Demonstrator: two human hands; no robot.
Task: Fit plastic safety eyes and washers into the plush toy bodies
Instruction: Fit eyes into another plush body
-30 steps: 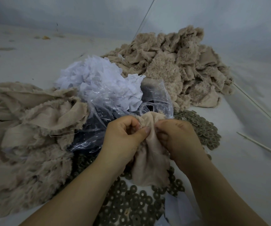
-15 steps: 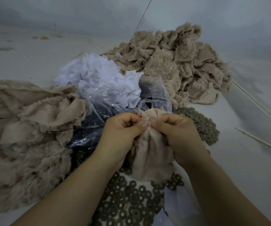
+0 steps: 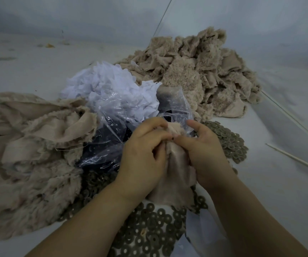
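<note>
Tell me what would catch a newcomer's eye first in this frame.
Probably the two hands at centre: the left hand and right hand grip a beige plush piece between them. Under and around them spreads a layer of dark ring-shaped washers. Behind sit a crumpled clear plastic bag with white scraps, and beige plush heaps at far right and near left.

There were two hands, the left hand [image 3: 142, 154] and the right hand [image 3: 203, 153], and one plush piece [image 3: 175, 175] between them. Two heaps of beige plush bodies were there, one at the left [image 3: 29, 151] and one further back [image 3: 195, 75]. The washers [image 3: 149, 229] were too many to count. One plastic bag [image 3: 112, 115] and two thin sticks [image 3: 295, 161] were also present.
</note>
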